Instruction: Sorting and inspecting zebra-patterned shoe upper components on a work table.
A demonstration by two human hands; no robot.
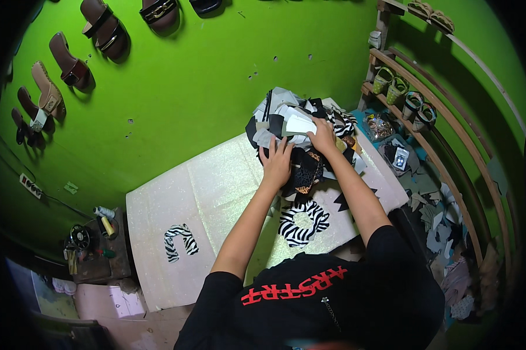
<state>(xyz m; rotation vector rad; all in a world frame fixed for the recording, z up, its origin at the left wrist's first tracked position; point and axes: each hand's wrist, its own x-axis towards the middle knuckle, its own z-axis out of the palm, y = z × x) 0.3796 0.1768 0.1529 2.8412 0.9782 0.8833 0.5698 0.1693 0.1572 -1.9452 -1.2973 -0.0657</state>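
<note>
The left hand (276, 166) and the right hand (324, 139) are both on a big, messy heap of scraps (280, 98), at one o'clock from the middle of the view. The left hand is partly open, with its fingers spread and a bit bent on top of the scraps. The fingers of the right hand bend down by a white piece (301, 124), and I can't tell if they pinch it or just touch it. The heap has black, white, gray and stripy bits, and it sits on a pale, sparkly worktop (164, 204). At five o'clock a zebra-striped ring (289, 227) lies flat with a hole in its middle. At eight o'clock there is a curved zebra-striped piece (171, 238), well apart from the ring. Further out at eight o'clock, a yellow spool (108, 226) stands on a small dark table (97, 268). Sandals (108, 38) hang on the green wall (199, 99) at ten o'clock, and little shoes (397, 90) sit on a wooden rack (429, 79) at two o'clock
</note>
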